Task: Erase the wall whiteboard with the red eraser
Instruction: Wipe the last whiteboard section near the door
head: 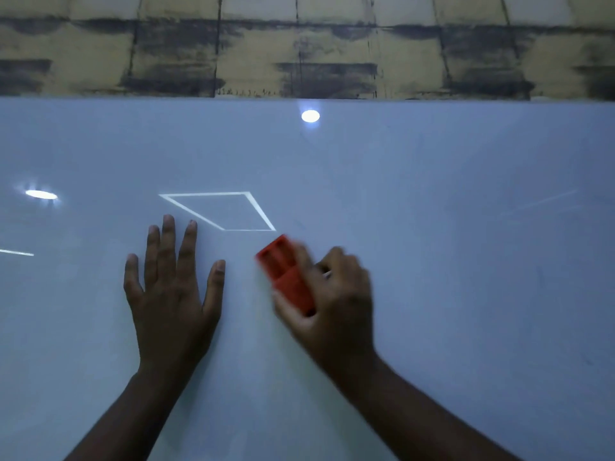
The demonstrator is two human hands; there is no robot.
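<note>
Whiteboard [449, 261] fills most of my view, its surface open above and to the right of the right hand [336, 294]. On that side I see only faint streaks, nothing raised. To the left, the left hand [173, 294] lies flat with fingers spread on the board, blocking passage that way; a narrow strip of bare board separates it from the red eraser [286, 274]. Upward travel ends at the board's top edge, where the stained brick-pattern wall [299, 44] begins.
</note>
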